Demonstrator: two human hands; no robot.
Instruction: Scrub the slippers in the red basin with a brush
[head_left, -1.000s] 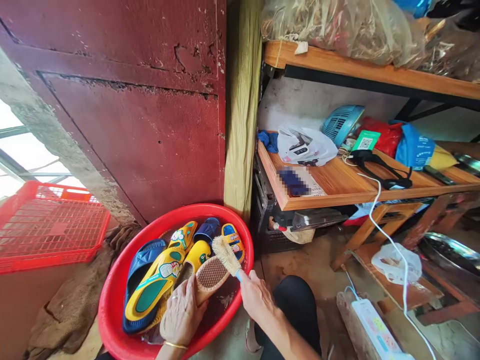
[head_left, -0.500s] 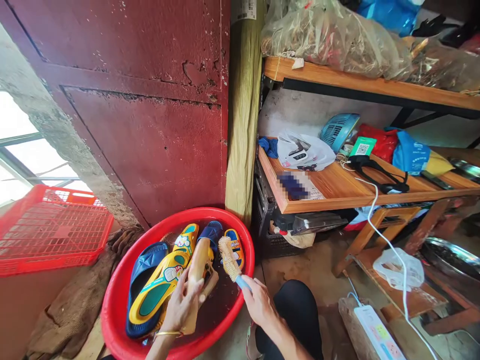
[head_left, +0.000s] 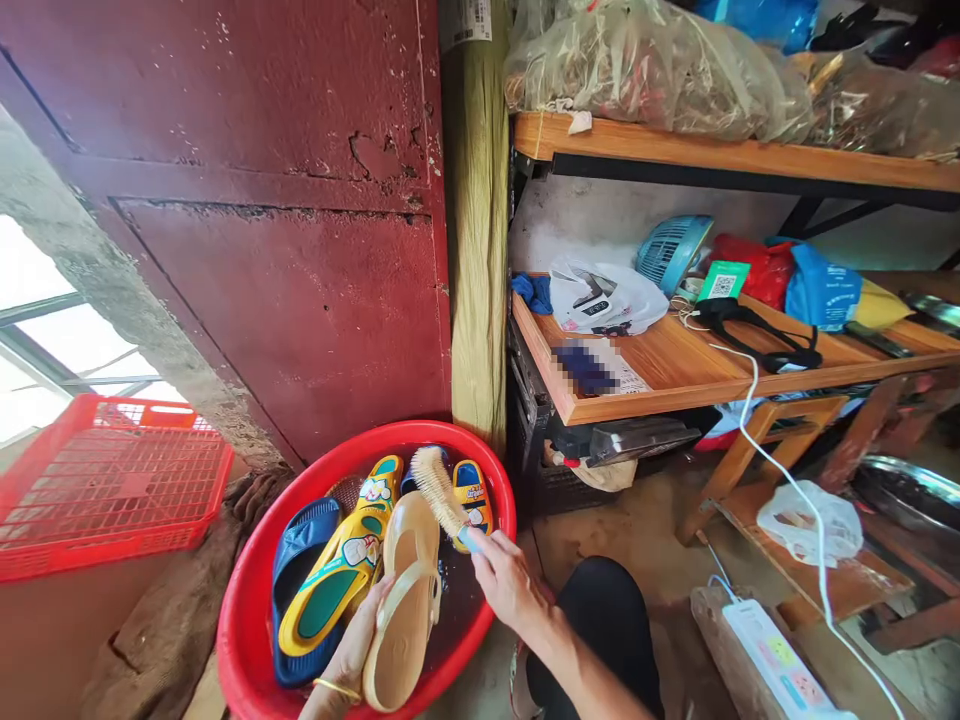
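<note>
Since the left hand (head_left: pixel 346 655) has turned the beige sandal (head_left: pixel 401 600) over, it is now gripping it strap-side up above the red basin (head_left: pixel 420 432) of yellow and navy slippers (head_left: pixel 330 575), while the right hand (head_left: pixel 506 583) is holding the bristle brush (head_left: pixel 435 492) closed in its fingers just beside it.

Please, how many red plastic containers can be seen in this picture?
2: a round basin holding slippers, and a mesh crate to its left, near the window. Others may be hidden.
</note>
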